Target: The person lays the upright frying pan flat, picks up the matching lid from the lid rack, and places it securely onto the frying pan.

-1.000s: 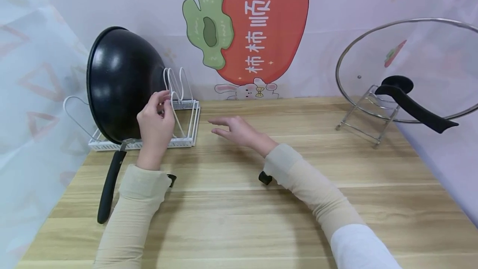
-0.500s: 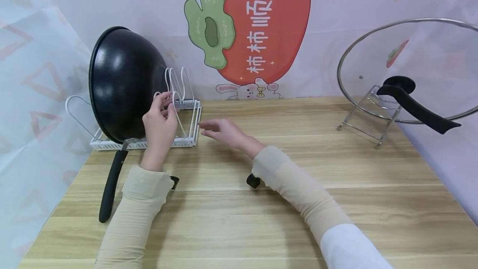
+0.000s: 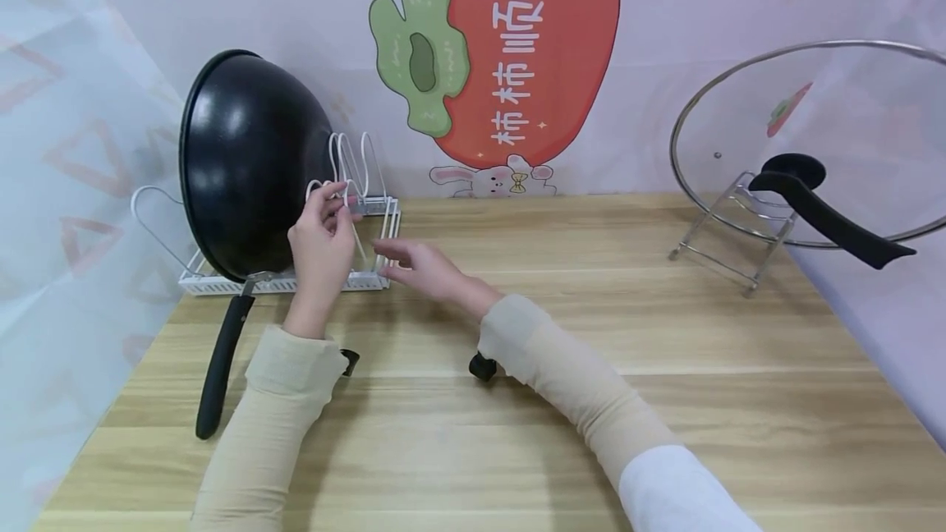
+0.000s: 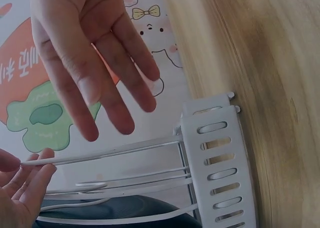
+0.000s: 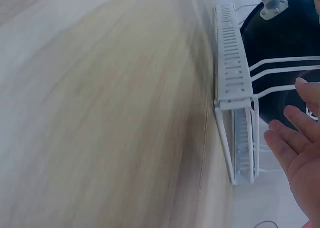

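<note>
A black wok [image 3: 251,146] leans on its side in a white dish rack [image 3: 259,286] on the left of the table, its black handle [image 3: 223,368] reaching down towards the front. My left hand [image 3: 323,245] is at the rack's front right part; in the left wrist view its thumb and fingers pinch the top of a white wire divider [image 4: 110,153]. The right hand [image 3: 429,271] holds nothing. Its fingers are spread and relaxed close to the rack's right end, beside the perforated side rail [image 5: 234,62] in the right wrist view.
On the right, a clear glass lid [image 3: 850,105] with a steel rim and black handle [image 3: 828,212] leans on a small wire stand [image 3: 727,249]. A printed cloth [image 3: 636,121] hangs behind the wooden table [image 3: 591,327].
My right hand has moved left, from apart from the rack to its right end. The left hand has stayed at the wire divider, and the wok has not moved.
</note>
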Motion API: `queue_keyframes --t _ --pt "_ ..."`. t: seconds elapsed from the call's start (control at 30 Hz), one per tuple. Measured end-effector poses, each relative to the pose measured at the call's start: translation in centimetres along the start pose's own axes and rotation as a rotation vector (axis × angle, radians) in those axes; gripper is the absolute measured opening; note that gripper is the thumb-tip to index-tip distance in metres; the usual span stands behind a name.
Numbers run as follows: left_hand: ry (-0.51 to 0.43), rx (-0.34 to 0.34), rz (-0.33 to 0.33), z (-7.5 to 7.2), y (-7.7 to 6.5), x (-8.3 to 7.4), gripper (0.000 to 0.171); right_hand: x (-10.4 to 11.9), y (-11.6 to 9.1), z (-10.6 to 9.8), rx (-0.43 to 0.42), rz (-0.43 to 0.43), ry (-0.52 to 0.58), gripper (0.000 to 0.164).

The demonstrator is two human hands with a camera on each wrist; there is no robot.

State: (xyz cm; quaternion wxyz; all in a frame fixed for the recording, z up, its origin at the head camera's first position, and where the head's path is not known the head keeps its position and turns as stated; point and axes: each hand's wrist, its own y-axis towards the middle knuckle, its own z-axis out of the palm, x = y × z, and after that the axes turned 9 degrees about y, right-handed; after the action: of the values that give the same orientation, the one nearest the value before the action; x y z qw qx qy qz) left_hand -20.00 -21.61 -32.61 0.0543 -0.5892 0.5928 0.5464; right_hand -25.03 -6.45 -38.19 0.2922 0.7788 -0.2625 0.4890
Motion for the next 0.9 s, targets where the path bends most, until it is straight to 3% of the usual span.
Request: queue_keyframes --t 0.3,0.9 --pt "0.02 0.033 -0.021 0.4 -0.1 -0.1 0.033 -0.5 0.8 0.6 -0.106 0.054 0.378 0.041" --pt "-0.002 0.08 -0.129 0.0 0.1 -0.3 0.038 -0.7 1.8 1.7 -0.062 0.096 0.421 0.034"
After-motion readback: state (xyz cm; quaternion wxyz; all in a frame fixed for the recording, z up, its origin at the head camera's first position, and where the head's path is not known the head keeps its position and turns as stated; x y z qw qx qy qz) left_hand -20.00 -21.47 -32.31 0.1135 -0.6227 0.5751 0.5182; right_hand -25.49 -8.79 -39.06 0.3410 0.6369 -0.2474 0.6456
